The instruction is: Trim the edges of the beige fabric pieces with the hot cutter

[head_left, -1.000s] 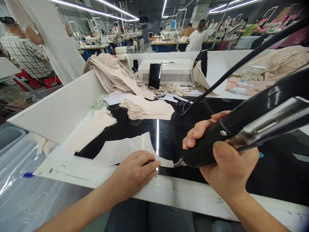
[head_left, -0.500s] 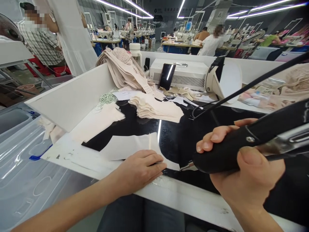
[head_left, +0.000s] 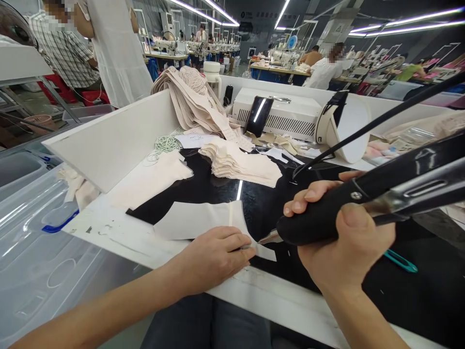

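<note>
My left hand (head_left: 221, 254) lies on the near side of a pale fabric piece (head_left: 192, 220), fingers stretched over it and pressing it on the black work surface (head_left: 170, 186). A strip end of this piece shows past my fingertips. Wrapped round a black handheld tool (head_left: 312, 225) with a metal lever, my right hand (head_left: 348, 247) keeps its pointed metal tip (head_left: 269, 237) low at the curved edge of the piece, just right of my left fingers. Whether the tip touches the fabric I cannot tell.
Behind lie a stack of cut fabric pieces (head_left: 240, 162), another pale piece (head_left: 156, 174) and green thread (head_left: 169, 143). A phone (head_left: 258, 116) leans on a white vented box (head_left: 290, 109). A black cable (head_left: 378, 121) crosses at right. A teal tool (head_left: 401, 261) lies beyond my right hand.
My right hand has moved the tool left, its tip going from the strip's far end to near my left fingers. The strip's end and the teal tool now show. The view has shifted slightly.
</note>
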Demonstrator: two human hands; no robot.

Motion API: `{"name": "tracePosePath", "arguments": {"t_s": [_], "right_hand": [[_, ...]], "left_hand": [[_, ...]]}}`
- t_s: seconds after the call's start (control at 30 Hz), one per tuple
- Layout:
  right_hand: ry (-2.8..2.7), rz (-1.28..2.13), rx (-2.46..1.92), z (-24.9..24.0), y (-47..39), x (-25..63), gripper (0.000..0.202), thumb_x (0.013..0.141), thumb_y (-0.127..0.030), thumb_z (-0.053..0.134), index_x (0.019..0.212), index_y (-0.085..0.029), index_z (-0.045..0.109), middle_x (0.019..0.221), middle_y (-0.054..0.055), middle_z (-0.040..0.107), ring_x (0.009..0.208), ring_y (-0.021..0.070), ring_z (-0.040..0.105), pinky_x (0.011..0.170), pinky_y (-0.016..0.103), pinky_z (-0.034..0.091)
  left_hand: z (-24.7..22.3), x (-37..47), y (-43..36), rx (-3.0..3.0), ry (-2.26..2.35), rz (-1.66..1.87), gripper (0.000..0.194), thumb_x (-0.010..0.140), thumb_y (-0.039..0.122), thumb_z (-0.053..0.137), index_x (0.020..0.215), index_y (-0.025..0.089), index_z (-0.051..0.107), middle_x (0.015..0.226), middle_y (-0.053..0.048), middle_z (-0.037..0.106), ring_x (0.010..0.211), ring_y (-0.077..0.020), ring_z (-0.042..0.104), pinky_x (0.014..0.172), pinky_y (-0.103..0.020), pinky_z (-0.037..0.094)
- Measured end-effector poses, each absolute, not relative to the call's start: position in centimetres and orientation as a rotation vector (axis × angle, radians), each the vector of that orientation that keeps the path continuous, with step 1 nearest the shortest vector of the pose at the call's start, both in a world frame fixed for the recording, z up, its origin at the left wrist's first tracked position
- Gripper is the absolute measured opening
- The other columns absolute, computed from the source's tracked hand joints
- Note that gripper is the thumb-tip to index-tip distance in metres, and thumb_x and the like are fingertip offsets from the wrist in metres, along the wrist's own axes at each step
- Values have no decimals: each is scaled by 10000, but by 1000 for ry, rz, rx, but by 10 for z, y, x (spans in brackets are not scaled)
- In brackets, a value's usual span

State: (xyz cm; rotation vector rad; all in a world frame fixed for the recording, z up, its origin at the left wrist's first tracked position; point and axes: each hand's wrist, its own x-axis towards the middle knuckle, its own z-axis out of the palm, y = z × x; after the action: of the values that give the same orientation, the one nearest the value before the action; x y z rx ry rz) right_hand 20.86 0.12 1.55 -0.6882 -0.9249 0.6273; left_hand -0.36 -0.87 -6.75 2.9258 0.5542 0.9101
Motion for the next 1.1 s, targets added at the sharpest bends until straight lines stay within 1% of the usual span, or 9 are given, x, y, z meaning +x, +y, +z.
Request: {"name": "tracePosePath", "arguments": {"t_s": [0.1,0.2,0.3,0.43,0.57,0.67,0.87,0.97,1.1], "right_hand": [[-928,624,-698,14,0,209,467,808,-462,1061,1144,-315,772,824,-63,721,577,187,700,531,354,657],[-932,622,-691,13,0,209,470,813,-443,1062,1151,-306,766,823,-62,730,578,187,707,532,346,659],[-969,611,-673,11,1,208,431,868,-434,1035,1168,-304,753,838,-63,724,586,179,704,543,333,651],[-1012,605,-670,11,0,209,407,927,-433,1015,1193,-315,731,874,-56,732,604,177,715,583,351,673],[-963,593,-695,14,-3,217,420,869,-445,1035,1168,-320,767,842,-62,728,594,185,718,549,345,664],[-946,584,-681,15,-5,223,424,824,-420,1039,1145,-313,784,817,-65,724,575,180,696,518,331,648],[-974,579,-681,12,-7,222,425,873,-419,1035,1181,-310,763,844,-57,736,588,178,710,534,325,653],[-985,585,-684,12,-8,221,401,909,-409,1032,1179,-314,752,850,-58,747,591,179,720,545,333,667],[-948,622,-652,14,-11,220,414,872,-407,1048,1167,-302,777,833,-57,747,587,177,725,532,317,661]], "left_hand": [[-68,-3,-9,2947,548,881,207,1234,152,748,1427,133,823,1327,-125,900,1283,-229,864,1249,-377,722],[-67,-1,-9,2936,559,917,201,1267,159,693,1416,133,824,1328,-119,908,1266,-224,871,1219,-376,734],[-65,0,-9,2920,565,968,217,1294,164,634,1384,144,831,1305,-104,914,1222,-221,880,1171,-371,747],[-64,-2,-9,2919,549,969,188,1263,143,687,1384,109,827,1295,-126,904,1229,-231,868,1178,-381,748],[-64,-4,-9,2913,560,962,178,1253,152,709,1379,116,830,1297,-128,901,1235,-242,868,1194,-384,740],[-63,-4,-9,2900,569,954,174,1264,161,691,1364,117,827,1302,-129,899,1234,-243,868,1194,-378,736],[-62,-5,-9,2905,581,911,178,1250,152,707,1385,150,823,1294,-120,895,1228,-238,865,1191,-379,741],[-61,-6,-9,2897,581,936,180,1266,158,680,1371,152,826,1274,-112,899,1204,-231,870,1174,-378,747],[-60,-6,-9,2884,585,960,194,1284,178,653,1357,137,827,1261,-116,898,1186,-233,872,1166,-373,743]]}}
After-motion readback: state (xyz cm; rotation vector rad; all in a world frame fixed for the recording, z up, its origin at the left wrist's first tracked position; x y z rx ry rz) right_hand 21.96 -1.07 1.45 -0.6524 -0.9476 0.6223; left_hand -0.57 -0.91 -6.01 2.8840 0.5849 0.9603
